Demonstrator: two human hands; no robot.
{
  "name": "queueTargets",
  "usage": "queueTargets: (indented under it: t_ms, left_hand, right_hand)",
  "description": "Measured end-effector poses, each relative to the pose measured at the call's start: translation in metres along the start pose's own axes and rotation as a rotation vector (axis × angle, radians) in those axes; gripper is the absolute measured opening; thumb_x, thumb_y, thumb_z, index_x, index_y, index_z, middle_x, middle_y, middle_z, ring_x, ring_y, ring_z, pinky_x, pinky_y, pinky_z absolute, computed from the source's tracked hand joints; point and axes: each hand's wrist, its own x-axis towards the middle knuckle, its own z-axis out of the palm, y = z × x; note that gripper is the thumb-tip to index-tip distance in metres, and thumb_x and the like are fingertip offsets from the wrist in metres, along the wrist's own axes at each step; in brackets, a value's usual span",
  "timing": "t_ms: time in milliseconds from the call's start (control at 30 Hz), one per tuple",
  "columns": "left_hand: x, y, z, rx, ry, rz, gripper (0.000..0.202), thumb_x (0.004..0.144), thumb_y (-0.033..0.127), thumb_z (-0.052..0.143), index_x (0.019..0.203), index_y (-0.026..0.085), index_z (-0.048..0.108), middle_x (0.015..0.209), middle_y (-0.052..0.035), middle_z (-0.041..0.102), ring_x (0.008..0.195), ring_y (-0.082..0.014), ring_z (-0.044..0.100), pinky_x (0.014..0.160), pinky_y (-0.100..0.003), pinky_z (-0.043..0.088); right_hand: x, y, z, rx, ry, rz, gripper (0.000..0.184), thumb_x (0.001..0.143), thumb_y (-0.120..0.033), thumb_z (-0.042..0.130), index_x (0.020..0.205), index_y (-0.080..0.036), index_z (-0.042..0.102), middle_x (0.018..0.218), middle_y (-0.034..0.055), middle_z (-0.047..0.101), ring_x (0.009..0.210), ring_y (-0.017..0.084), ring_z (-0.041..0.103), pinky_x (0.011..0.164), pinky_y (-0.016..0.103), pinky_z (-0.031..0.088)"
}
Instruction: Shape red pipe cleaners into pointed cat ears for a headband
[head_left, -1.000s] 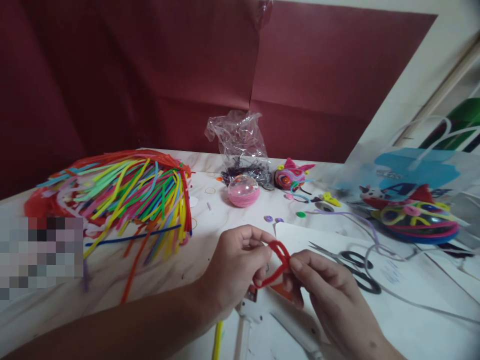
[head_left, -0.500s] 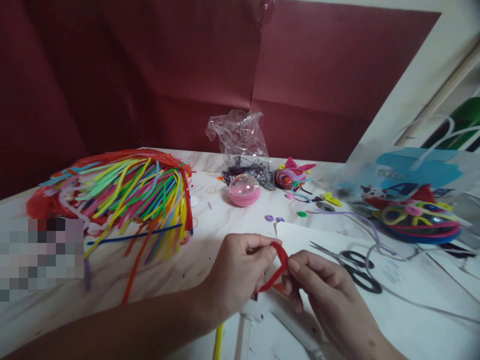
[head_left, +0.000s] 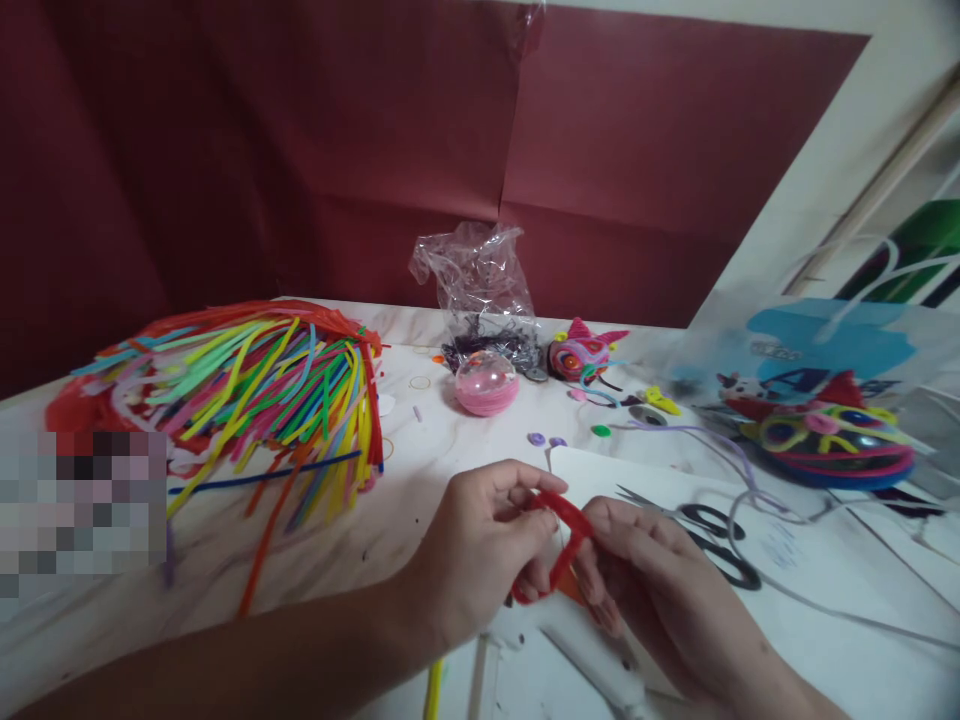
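Between my two hands is a red pipe cleaner [head_left: 571, 518], bent into an angular loop. My left hand [head_left: 487, 545] pinches one side of it, its fingers curled partly inside the loop. At the loop's right corner, my right hand [head_left: 660, 570] grips it between thumb and forefinger, with the other fingers hanging below. Under the hands lies a white glue gun [head_left: 592, 650], partly covered by them. Black-handled scissors [head_left: 720, 545] rest on white paper [head_left: 810, 600] just beyond my right hand, which hides part of them.
A red plastic bag [head_left: 300, 308] of colourful pipe cleaners lies at left. Farther back are a clear ball wrapped in pink [head_left: 486, 385], a crinkled clear bag [head_left: 480, 270] and a pink decorated figure [head_left: 581, 350]. Another decorated ball [head_left: 840, 440] and a purple cord [head_left: 697, 428] are at right.
The red loop has turned and its corner now juts further right. My right hand has shifted slightly right and up, covering more of the scissors; my left hand stays nearly in place.
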Motion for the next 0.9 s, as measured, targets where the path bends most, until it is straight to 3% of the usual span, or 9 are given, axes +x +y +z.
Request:
queueTargets:
  t_ms: [300,433,567,733,900]
  left_hand:
    - [-0.003,0.0,-0.002,-0.067,-0.007,-0.003,0.02,0.069,0.018,0.054,0.088,0.013,0.053,0.044,0.006,0.049,0.032,-0.006,0.04,0.035,-0.019,0.034]
    - [0.001,-0.001,-0.003,-0.061,-0.009,-0.078,0.012,0.073,0.025,0.051,0.071,0.014,0.053,0.038,0.0044,0.047,0.03,-0.0061,0.039,0.034,-0.018,0.03]
    - [0.001,0.0,-0.004,-0.051,0.002,-0.118,0.01,0.068,0.021,0.053,0.06,0.014,0.053,0.032,0.0069,0.04,0.028,-0.0038,0.029,0.033,-0.018,0.023]
    - [0.0,0.004,-0.004,-0.075,-0.097,-0.141,0.009,0.065,0.017,0.055,0.057,0.013,0.053,0.044,0.0038,0.05,0.029,-0.0011,0.029,0.032,-0.018,0.017]
    - [-0.001,0.005,-0.003,-0.12,-0.104,-0.145,0.021,0.074,0.027,0.05,0.06,0.012,0.053,0.051,0.0011,0.055,0.03,-0.0015,0.032,0.034,-0.018,0.021]
  right_hand:
    - [-0.001,-0.001,-0.004,-0.032,-0.028,-0.005,0.028,0.076,-0.034,0.062,0.059,-0.013,0.058,0.045,-0.0006,0.056,0.034,0.005,0.043,0.037,0.016,0.031]
    - [-0.002,-0.003,-0.005,-0.153,0.053,-0.028,0.028,0.072,-0.036,0.067,0.058,-0.013,0.059,0.039,-0.0045,0.047,0.035,0.003,0.035,0.036,0.014,0.026]
    - [-0.001,-0.005,-0.007,-0.275,0.09,-0.041,0.029,0.068,-0.042,0.069,0.066,-0.014,0.064,0.038,-0.0071,0.041,0.033,0.002,0.026,0.032,0.014,0.018]
    - [-0.001,-0.004,-0.011,-0.386,0.119,-0.197,0.024,0.071,-0.039,0.066,0.066,-0.016,0.063,0.05,-0.0014,0.055,0.04,0.006,0.037,0.036,0.016,0.03]
    - [0.0,-0.002,-0.014,-0.527,0.138,-0.308,0.019,0.078,-0.035,0.059,0.07,-0.018,0.061,0.056,-0.0002,0.057,0.048,0.011,0.045,0.042,0.021,0.038]
